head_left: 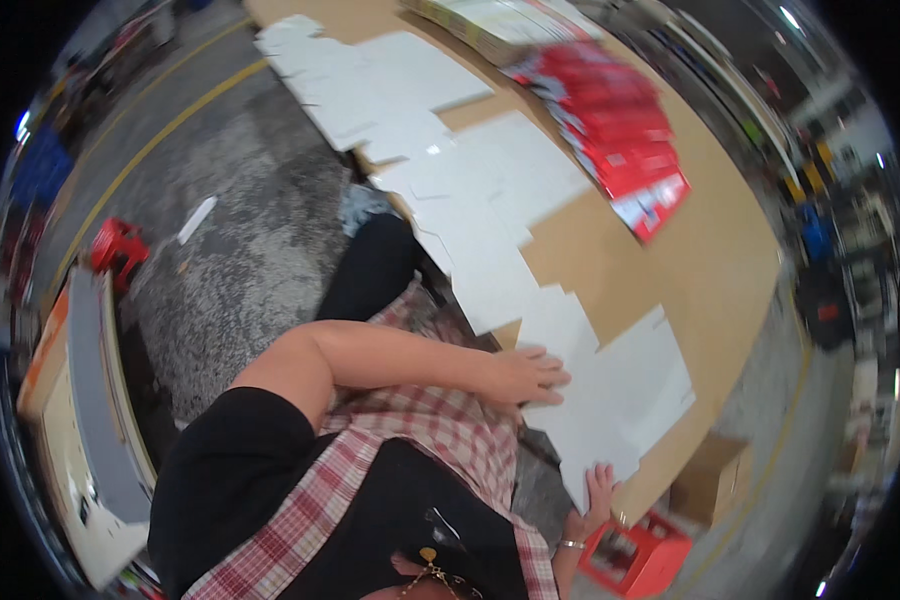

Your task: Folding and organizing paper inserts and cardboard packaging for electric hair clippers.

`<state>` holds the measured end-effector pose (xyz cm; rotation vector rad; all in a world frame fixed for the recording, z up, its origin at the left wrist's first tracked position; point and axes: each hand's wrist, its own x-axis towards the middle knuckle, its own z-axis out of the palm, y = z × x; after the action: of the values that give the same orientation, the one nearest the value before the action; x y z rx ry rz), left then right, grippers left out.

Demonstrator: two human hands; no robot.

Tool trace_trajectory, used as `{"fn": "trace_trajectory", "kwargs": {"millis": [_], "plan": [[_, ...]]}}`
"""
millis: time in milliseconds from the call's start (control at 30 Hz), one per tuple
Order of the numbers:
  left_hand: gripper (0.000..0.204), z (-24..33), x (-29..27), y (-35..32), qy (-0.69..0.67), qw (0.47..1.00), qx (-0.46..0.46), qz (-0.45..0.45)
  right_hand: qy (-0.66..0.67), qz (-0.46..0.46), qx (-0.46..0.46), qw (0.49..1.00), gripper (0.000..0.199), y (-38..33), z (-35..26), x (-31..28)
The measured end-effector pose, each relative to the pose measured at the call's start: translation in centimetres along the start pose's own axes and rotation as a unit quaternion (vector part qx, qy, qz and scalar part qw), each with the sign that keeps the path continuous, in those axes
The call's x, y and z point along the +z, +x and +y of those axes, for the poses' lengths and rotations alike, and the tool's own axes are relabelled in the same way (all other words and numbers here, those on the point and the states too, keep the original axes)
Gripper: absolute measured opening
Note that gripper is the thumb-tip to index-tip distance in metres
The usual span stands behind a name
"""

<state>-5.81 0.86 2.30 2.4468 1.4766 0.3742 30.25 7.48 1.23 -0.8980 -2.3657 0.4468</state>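
Observation:
My left hand (528,377) lies flat with its fingers stretched on a white die-cut cardboard sheet (645,380) at the table's near edge. Lower right, my right hand (598,492) rests its spread fingers on the same sheet's near corner; whether its thumb is under the edge I cannot tell. More white die-cut sheets (480,200) overlap in a long row running away to the far left. A fanned pile of red printed sheets (620,120) lies farther off on the brown tabletop (710,240), blurred.
A flat white package (510,25) sits at the table's far end. Below the right corner are a red stool (638,555) and a brown carton (710,480). Another red stool (120,250) and a grey-topped bench (105,400) stand on the left.

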Motion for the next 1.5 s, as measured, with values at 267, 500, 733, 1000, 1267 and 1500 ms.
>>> {"fn": "trace_trajectory", "kwargs": {"millis": [267, 500, 733, 1000, 1267, 1500], "plan": [[0.022, 1.8, 0.8, 6.7, -0.170, 0.956, -0.181, 0.154, -0.005, 0.096, 0.386, 0.917, 0.078, 3.6, -1.3, -2.3], [0.037, 4.0, 3.2, 8.1, 0.014, 0.982, -0.014, 0.186, -0.108, 0.066, 0.004, 0.992, 0.040, 7.2, -2.3, 2.4], [0.049, -1.8, -0.8, 4.7, 0.020, 0.987, 0.151, 0.045, -0.022, 0.019, -0.078, 0.997, 0.019, 7.6, -3.3, 3.2], [0.066, 5.1, 2.1, 5.4, 0.198, 0.973, -0.068, 0.095, -0.034, -0.020, 0.002, 0.999, 0.014, 5.4, -7.4, 1.2], [0.079, 9.8, 4.0, 5.9, 0.166, 0.980, -0.044, 0.100, 0.453, 0.187, 0.470, 0.734, 0.021, 0.6, -7.1, 6.1], [0.073, 5.8, 0.6, 4.4, 0.024, 0.995, 0.089, 0.026, -0.178, 0.073, -0.035, 0.981, 0.047, 9.5, -7.2, 4.5]]}}
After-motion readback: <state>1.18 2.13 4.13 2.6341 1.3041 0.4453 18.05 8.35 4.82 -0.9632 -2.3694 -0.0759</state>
